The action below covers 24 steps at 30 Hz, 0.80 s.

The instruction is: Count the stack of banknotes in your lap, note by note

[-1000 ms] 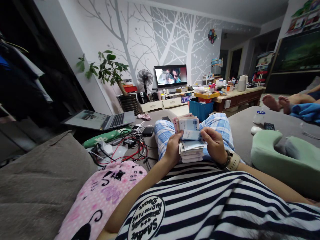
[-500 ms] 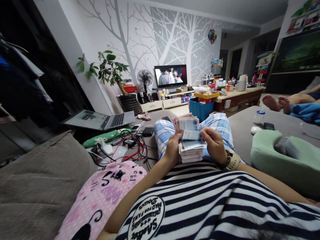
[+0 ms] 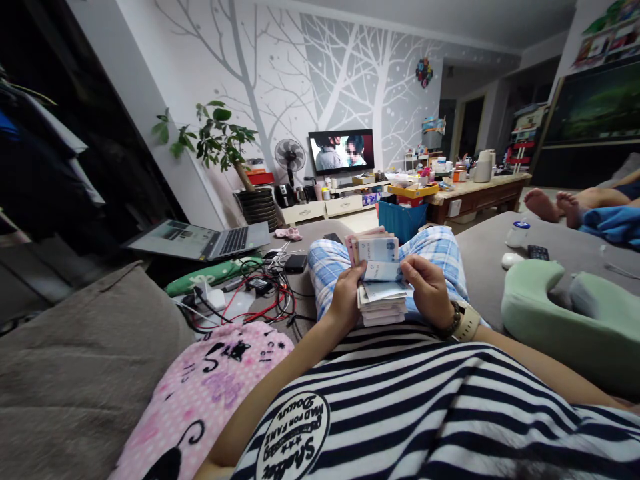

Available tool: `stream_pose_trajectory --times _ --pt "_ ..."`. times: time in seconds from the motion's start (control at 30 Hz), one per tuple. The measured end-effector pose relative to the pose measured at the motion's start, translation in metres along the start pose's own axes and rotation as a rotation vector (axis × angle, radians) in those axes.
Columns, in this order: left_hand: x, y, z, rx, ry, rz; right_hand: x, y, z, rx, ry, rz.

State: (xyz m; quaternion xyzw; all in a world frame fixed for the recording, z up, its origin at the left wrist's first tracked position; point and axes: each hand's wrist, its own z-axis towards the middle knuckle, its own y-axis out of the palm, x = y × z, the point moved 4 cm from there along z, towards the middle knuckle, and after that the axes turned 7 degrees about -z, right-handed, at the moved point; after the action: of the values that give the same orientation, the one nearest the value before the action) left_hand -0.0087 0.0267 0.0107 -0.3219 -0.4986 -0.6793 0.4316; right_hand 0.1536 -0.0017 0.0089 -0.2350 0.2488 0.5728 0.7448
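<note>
A thick stack of banknotes (image 3: 384,308) is held upright-tilted above my lap, its lower part folded toward me. My left hand (image 3: 347,290) is closed around the stack's left side, the thumb lying on its face. My right hand (image 3: 429,287) pinches the right edge of a blue banknote (image 3: 383,270) that is bent over in front of the others. Behind it, more blue notes and some pinkish notes (image 3: 352,248) fan out at the top. The fingers under the stack are hidden.
On the left lie a laptop (image 3: 200,241), tangled cables (image 3: 280,293) and a pink blanket (image 3: 215,380). To the right are a green neck pillow (image 3: 530,300), a white mouse (image 3: 511,260) and another person's bare feet (image 3: 550,205). A blue bin (image 3: 403,220) stands ahead, beside a cluttered table (image 3: 480,190).
My hands and the banknotes stay almost exactly where they were. Only the picture on the television has visibly changed.
</note>
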Motion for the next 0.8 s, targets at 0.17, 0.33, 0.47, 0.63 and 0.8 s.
stream_pose_trajectory --times 0.17,0.33,0.47,0.63,0.8 --pt "-0.003 0.003 0.000 -0.024 -0.064 -0.066 0.000 0.000 0.000 -0.002 0.004 0.002" --pt "-0.001 0.004 -0.001 -0.042 -0.052 -0.060 0.001 0.000 0.000 0.004 0.005 0.009" --pt "0.005 0.003 -0.003 -0.033 0.006 0.056 0.001 0.000 0.000 0.005 0.004 0.010" --pt "0.003 0.002 -0.002 -0.037 0.010 0.068 0.000 0.001 -0.001 -0.004 -0.003 0.006" --pt "0.009 0.004 -0.007 -0.023 0.019 0.094 0.000 0.001 -0.001 -0.004 -0.003 -0.003"
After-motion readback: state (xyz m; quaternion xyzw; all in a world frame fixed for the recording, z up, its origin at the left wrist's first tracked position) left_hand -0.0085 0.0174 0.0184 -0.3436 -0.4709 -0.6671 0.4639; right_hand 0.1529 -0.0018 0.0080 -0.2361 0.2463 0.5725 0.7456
